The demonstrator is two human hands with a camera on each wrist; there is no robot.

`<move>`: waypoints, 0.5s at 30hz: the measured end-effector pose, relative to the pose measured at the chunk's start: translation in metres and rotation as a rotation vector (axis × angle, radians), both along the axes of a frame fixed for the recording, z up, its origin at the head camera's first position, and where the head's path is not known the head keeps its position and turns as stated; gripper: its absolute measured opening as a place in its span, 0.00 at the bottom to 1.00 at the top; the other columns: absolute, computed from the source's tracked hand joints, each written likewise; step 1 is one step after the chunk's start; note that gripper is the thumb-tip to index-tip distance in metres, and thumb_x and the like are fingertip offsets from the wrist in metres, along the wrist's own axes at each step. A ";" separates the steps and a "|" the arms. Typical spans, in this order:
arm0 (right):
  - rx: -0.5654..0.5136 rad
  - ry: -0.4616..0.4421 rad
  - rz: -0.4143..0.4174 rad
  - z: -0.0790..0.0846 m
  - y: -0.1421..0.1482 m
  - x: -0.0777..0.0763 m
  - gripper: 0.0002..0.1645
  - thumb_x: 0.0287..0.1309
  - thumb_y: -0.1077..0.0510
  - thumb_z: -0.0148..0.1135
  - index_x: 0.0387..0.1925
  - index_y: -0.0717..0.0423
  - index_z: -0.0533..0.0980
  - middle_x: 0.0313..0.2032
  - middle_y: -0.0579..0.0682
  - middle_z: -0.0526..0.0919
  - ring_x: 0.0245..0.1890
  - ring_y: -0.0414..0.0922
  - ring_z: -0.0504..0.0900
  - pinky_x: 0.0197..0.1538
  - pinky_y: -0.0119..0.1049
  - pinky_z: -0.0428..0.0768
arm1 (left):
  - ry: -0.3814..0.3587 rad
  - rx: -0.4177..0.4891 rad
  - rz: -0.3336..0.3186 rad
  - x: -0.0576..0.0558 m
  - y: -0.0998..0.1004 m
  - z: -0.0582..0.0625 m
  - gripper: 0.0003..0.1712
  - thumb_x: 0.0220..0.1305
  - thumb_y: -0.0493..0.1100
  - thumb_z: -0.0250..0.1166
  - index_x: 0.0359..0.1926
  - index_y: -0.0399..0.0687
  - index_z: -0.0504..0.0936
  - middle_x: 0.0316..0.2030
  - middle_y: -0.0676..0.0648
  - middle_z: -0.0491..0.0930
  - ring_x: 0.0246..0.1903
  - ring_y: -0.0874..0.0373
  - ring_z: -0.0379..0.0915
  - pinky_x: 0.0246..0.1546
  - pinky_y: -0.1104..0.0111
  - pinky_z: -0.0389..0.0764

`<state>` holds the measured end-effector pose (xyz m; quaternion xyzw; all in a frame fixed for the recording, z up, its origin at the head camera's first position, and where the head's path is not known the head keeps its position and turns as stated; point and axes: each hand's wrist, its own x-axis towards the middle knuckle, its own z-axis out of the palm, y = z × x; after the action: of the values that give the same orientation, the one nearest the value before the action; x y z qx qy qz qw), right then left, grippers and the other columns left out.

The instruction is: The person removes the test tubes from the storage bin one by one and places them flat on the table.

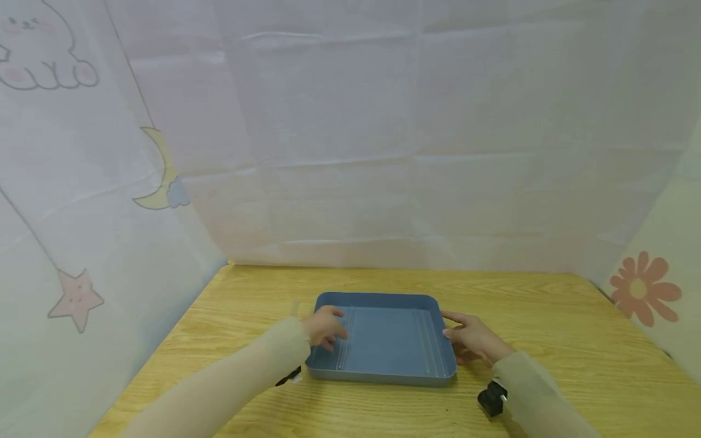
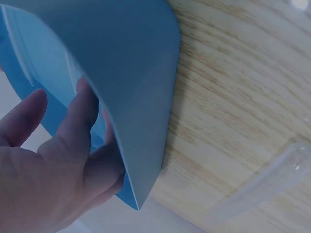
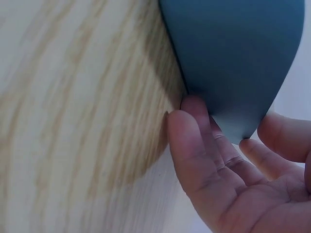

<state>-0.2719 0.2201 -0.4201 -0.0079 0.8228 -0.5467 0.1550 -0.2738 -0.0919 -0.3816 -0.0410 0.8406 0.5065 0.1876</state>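
Observation:
A shallow blue rectangular tray [image 1: 389, 340] lies on the wooden table, with ridged strips along both sides of its floor. My left hand [image 1: 327, 326] is over the tray's left end, its fingers spread and loosely bent inside the wall. Nothing shows in its grasp; in the left wrist view, the left hand [image 2: 63, 155] has its fingers behind the tray wall [image 2: 131, 87]. My right hand [image 1: 473, 337] holds the tray's right side. In the right wrist view, its thumb [image 3: 284, 138] is at the rim and its fingertips [image 3: 184, 128] are at the lower edge of the wall.
A translucent strip [image 2: 262, 182] lies on the wooden table [image 2: 228, 97] left of the tray. Pale printed sheets [image 1: 383, 152] stand behind and beside the table. Black devices, one of them on the right wrist [image 1: 493, 398], sit at the cuffs.

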 end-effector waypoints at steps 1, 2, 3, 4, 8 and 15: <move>0.002 0.000 -0.005 0.000 0.000 0.000 0.34 0.70 0.65 0.51 0.73 0.65 0.53 0.38 0.55 0.84 0.27 0.48 0.82 0.27 0.42 0.79 | 0.004 -0.015 0.003 0.000 0.002 -0.001 0.33 0.56 0.24 0.64 0.63 0.27 0.65 0.51 0.27 0.71 0.48 0.33 0.71 0.40 0.51 0.82; 0.004 0.003 -0.003 0.000 0.000 -0.001 0.34 0.70 0.65 0.51 0.73 0.66 0.53 0.38 0.56 0.84 0.27 0.48 0.82 0.27 0.42 0.79 | 0.008 -0.032 0.004 -0.001 0.003 -0.001 0.33 0.55 0.24 0.64 0.63 0.26 0.65 0.50 0.28 0.71 0.45 0.35 0.72 0.40 0.50 0.82; 0.006 0.003 -0.004 -0.001 0.000 -0.001 0.34 0.70 0.65 0.51 0.73 0.66 0.53 0.38 0.56 0.84 0.27 0.48 0.82 0.27 0.42 0.79 | 0.012 -0.052 0.005 -0.001 0.005 -0.002 0.33 0.54 0.23 0.64 0.62 0.26 0.65 0.48 0.30 0.72 0.41 0.39 0.72 0.39 0.50 0.82; 0.008 0.003 -0.005 -0.001 0.000 -0.001 0.34 0.70 0.65 0.51 0.73 0.66 0.53 0.39 0.56 0.84 0.27 0.48 0.82 0.27 0.42 0.79 | 0.015 -0.076 0.004 -0.002 0.006 -0.004 0.33 0.54 0.24 0.65 0.62 0.26 0.65 0.45 0.32 0.72 0.37 0.42 0.71 0.39 0.50 0.82; 0.012 -0.005 -0.018 -0.001 0.000 -0.002 0.34 0.70 0.65 0.51 0.73 0.65 0.54 0.39 0.56 0.84 0.27 0.48 0.83 0.27 0.42 0.79 | 0.026 -0.232 0.005 -0.007 0.013 -0.010 0.35 0.54 0.27 0.68 0.63 0.29 0.67 0.34 0.38 0.72 0.27 0.51 0.64 0.32 0.54 0.83; 0.004 0.004 0.002 -0.002 0.000 -0.002 0.35 0.70 0.65 0.51 0.73 0.66 0.52 0.38 0.56 0.84 0.28 0.49 0.83 0.28 0.43 0.80 | 0.048 -0.589 0.033 -0.015 0.027 -0.017 0.26 0.49 0.36 0.77 0.46 0.31 0.75 0.41 0.31 0.71 0.27 0.46 0.76 0.19 0.65 0.82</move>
<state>-0.2735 0.2204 -0.4218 -0.0098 0.8241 -0.5450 0.1539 -0.2883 -0.0652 -0.3985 -0.0952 0.9548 0.2447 0.1393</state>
